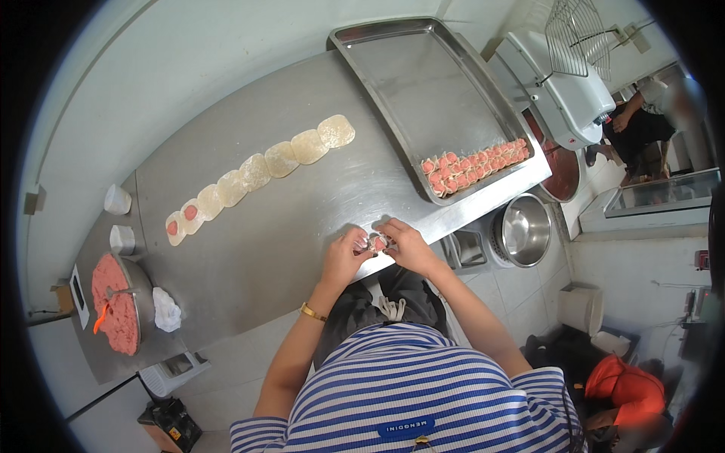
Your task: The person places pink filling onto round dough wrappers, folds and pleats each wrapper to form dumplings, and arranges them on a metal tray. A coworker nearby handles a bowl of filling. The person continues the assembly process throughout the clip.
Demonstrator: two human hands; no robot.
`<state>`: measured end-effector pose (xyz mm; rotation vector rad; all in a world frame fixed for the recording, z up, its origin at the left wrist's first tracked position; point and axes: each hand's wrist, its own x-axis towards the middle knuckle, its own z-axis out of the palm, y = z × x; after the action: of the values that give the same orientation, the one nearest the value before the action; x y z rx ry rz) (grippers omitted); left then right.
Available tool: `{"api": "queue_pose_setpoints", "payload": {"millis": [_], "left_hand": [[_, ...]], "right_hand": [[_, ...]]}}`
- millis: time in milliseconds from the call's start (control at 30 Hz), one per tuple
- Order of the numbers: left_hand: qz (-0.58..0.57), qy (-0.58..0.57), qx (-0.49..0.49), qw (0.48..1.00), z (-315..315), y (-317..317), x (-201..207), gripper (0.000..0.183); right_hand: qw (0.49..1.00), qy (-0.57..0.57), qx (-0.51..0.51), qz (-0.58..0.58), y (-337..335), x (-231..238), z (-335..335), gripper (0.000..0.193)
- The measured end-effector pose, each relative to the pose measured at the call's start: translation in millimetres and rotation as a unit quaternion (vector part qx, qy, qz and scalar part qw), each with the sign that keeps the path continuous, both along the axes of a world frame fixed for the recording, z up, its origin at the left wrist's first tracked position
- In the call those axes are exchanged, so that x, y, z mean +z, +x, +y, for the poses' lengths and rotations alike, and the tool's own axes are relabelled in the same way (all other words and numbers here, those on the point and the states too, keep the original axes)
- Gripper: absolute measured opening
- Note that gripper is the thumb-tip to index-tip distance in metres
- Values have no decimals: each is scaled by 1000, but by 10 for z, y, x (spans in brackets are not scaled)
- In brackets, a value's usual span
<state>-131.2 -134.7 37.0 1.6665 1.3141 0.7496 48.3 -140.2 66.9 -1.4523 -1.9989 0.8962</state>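
Observation:
At the table's near edge, my left hand [346,255] and my right hand [408,246] close their fingertips around one small dumpling [379,244]. Pink filling shows at its top, inside the pale wrapper. Farther off to the left, a slanting row of round dough wrappers [255,172] lies overlapped on the steel table. Two wrappers at the row's left end carry a dab of pink meat filling [190,212]. Several open-topped dumplings [472,167] stand packed in rows at the near end of a large metal tray [400,128], right of my hands.
At far left, a metal bowl of minced meat [117,313] holds a utensil with an orange handle; a white cloth [166,309] and two white tubs [121,239] lie near it. Right of the table are a steel bowl [526,230] and a white mixer [555,90]. Two other people are at the right.

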Motion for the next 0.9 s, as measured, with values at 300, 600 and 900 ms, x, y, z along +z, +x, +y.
{"api": "queue_pose_setpoints", "payload": {"millis": [300,600,900], "left_hand": [[-9,-21,1,1000,-43,57,-36,28],[34,11,-2,999,-69,77,3,25],[52,14,-8,999,-129,97,-31,25]], "right_hand": [[999,31,5,5,24,-21,-16,40],[986,6,-72,-150,-28,113,-173,34],[986,56,-58,-147,-128,305,-232,21]]}}
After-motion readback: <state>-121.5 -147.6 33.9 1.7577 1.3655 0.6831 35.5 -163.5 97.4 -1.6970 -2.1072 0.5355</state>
